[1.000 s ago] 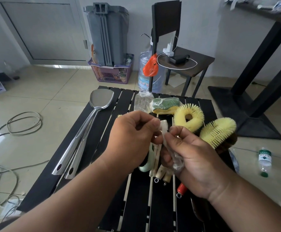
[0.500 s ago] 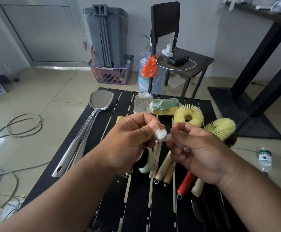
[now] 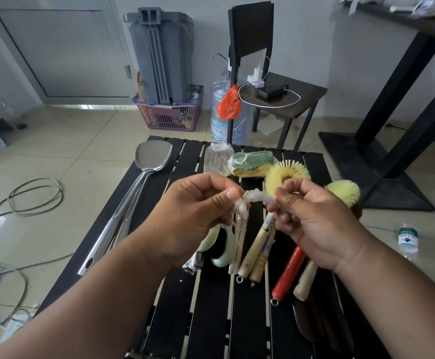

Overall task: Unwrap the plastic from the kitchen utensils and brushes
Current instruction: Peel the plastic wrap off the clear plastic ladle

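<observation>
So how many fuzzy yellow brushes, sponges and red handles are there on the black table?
Round yellow bristle brushes: 2
Green-and-yellow sponge in clear plastic: 1
Red cylindrical handle with a metal eyelet: 1
Total: 4

On the bench (image 3: 211, 320), the spatula (image 3: 131, 198) lies along my left edge. The wrapped sponge (image 3: 252, 163) sits at the far side, the ring brush (image 3: 286, 174) just right of it. Brush handles (image 3: 255, 250) lie below my hands, at centre.
</observation>
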